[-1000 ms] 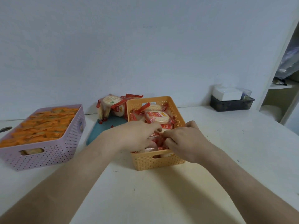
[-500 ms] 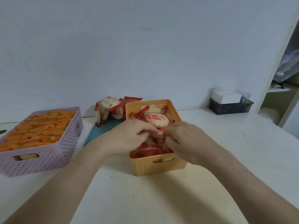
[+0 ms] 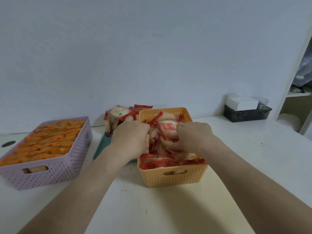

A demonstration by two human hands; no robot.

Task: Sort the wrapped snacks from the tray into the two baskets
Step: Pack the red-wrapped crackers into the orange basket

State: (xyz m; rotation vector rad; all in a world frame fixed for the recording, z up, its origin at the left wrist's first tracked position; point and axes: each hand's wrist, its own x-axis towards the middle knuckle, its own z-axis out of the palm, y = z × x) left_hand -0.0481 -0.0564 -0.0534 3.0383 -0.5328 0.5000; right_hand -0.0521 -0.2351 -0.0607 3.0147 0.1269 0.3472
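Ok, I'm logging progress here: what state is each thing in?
Purple basket: full of orange-wrapped snacks.
Orange basket: heaped with red-wrapped snacks.
Tray: a few red-wrapped snacks left.
Left hand: closed, in the orange basket.
Right hand: gripping a red-wrapped snack.

Light is soft, even and fairly bright, falling from above; the arms cast faint, diffuse shadows on the table (image 3: pixel 253 157); no glare shows. The hands are slightly motion-blurred; wide-angle distortion bends the shelf (image 3: pixel 297 68) at the right edge.
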